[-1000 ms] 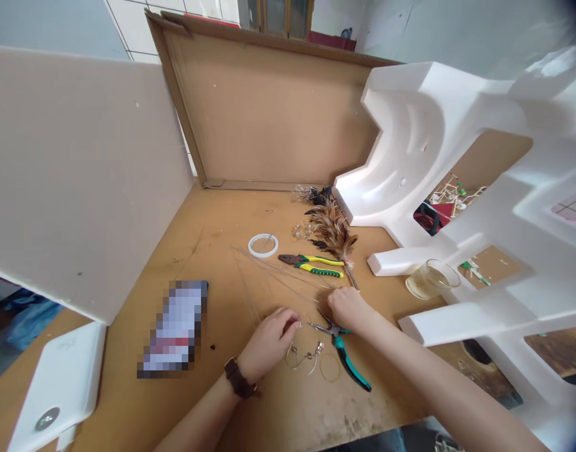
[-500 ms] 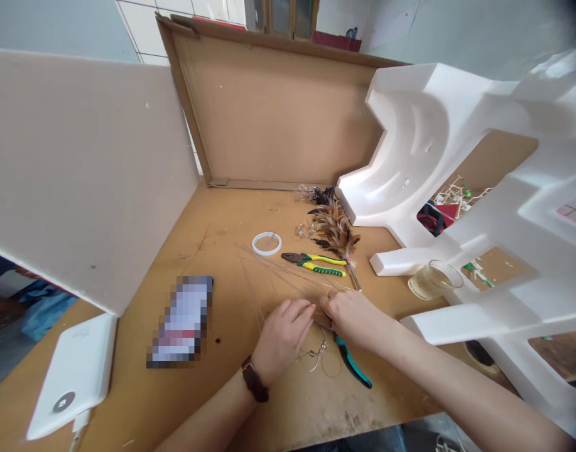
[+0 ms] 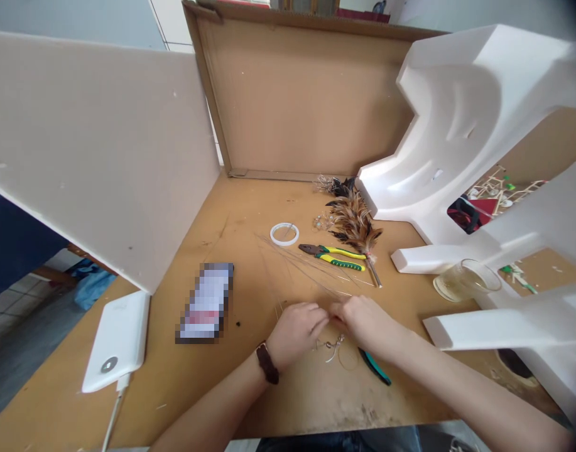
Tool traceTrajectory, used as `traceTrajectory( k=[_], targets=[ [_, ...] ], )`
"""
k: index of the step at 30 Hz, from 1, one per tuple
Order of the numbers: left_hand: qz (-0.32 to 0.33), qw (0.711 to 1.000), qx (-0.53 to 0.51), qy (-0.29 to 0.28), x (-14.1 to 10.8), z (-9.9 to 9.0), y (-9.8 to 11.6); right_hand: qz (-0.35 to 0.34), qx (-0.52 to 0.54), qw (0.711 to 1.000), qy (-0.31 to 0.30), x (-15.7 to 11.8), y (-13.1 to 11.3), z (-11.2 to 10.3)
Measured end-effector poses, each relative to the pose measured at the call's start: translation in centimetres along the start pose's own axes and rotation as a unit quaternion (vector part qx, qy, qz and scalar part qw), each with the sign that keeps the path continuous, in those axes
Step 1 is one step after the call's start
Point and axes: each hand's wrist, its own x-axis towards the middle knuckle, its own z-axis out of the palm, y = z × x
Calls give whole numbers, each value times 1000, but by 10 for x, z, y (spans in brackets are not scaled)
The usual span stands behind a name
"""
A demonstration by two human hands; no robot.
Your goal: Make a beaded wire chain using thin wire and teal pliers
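Note:
My left hand (image 3: 301,326), with a dark strap watch on the wrist, has its fingers pinched together near the table's front. Facing it, almost fingertip to fingertip, my right hand (image 3: 360,319) is closed too. What lies between the fingertips is too small to make out. Just below them is a beaded wire piece (image 3: 333,344) with a thin loop. Teal-handled pliers (image 3: 376,367) lie partly under my right hand and forearm. Beyond the hands are thin wires (image 3: 311,273), yellow-green pliers (image 3: 335,256), a white ring (image 3: 284,234) and a brown feather bundle (image 3: 356,220).
A phone (image 3: 205,304) and a white power bank (image 3: 118,342) with a cable lie at left. White foam (image 3: 457,125) stands at right, with a glass (image 3: 464,281) beside it. Cardboard (image 3: 306,100) rises at the back, and a pale panel (image 3: 94,138) at left.
The camera view has shifted, so the table items appear further right. My hands stay close together; my right hand now covers more of the teal-handled pliers.

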Motion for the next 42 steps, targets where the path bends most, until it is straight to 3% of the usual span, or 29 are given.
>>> traceTrajectory(
  k=[2,3,6,8,11,15,31,34,39,42],
  targets=[
    [-58,991,-125,1,1,-4,-2,25,152,988,-16,2,9,1],
    [-90,977,-193,-3,1,-6,-3,44,245,968,-38,2,14,2],
    [-184,899,-395,-46,3,-9,-6,90,498,857,-100,2,26,9],
    [-218,854,-468,-58,3,-10,-7,100,585,797,-108,0,30,12],
    [-238,822,-514,-59,4,-10,-5,113,630,762,-101,-4,29,14],
    [-247,809,-531,-51,5,-10,0,134,642,749,-91,-9,24,10],
    [-225,809,-543,-14,4,-3,-1,146,697,695,-94,-14,21,17],
    [-231,814,-533,-16,4,-3,0,142,682,711,-93,-15,24,19],
    [-236,815,-528,-25,5,-2,0,138,616,770,-90,-16,30,23],
    [-239,811,-534,-22,5,-2,0,131,612,776,-79,-16,30,26]
  ],
)
